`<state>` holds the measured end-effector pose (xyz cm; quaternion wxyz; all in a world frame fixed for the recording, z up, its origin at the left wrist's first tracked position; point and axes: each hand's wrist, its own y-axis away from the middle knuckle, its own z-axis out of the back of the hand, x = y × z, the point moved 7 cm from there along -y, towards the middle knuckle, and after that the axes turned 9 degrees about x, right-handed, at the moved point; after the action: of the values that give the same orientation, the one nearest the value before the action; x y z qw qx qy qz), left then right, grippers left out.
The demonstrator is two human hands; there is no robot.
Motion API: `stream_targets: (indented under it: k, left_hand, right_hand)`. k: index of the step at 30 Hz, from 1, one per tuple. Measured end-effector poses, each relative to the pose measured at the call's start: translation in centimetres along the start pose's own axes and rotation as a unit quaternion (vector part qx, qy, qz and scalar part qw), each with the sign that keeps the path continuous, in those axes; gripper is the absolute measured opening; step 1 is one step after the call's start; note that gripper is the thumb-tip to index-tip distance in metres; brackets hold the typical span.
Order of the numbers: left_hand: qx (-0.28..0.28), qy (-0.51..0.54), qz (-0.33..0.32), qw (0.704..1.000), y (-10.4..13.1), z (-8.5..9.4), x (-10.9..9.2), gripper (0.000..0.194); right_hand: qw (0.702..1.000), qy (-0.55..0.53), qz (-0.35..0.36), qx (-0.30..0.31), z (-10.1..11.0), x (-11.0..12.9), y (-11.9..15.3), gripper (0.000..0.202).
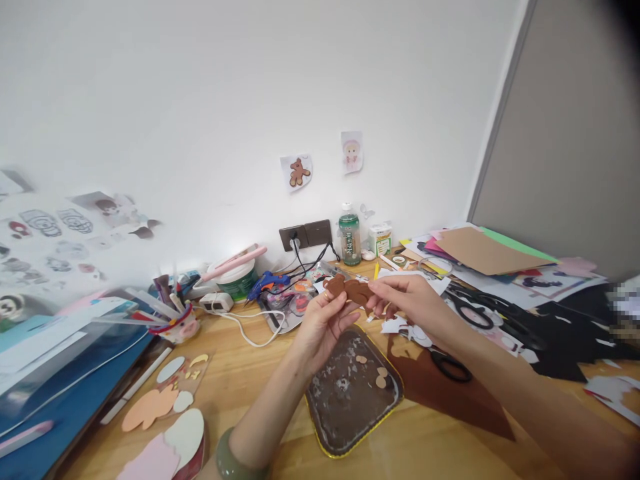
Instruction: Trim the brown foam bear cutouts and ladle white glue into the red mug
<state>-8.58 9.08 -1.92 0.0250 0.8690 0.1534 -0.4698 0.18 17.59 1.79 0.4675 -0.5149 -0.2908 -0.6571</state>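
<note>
Left hand (325, 325) and right hand (407, 300) pinch opposite ends of a brown bear cutout (356, 291), held between them above a dark tray (345, 417); judged light, flexible and easily creased, so best gripped flat by its broader parts.

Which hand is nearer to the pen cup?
Left. The left hand, holding the brown cutout, is to the right of the pen cup; the right hand, also on the cutout, is farther right.
</note>
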Motion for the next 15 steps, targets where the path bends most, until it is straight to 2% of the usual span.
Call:
stream_targets:
  k: [6, 15]
  left_hand:
    - [0.012, 0.008, 0.0, 1.0, -0.06, -0.04, 0.22, 0.021]
    - [0.01, -0.008, 0.004, 1.0, -0.01, -0.4, 0.07, 0.022]
  right_hand:
    - [1.0, -0.015, 0.019, -0.006, 0.05, 0.05, -0.03, 0.023]
    - [0.999, 0.004, 0.018, -0.028, 0.33, 0.18, 0.19, 0.02]
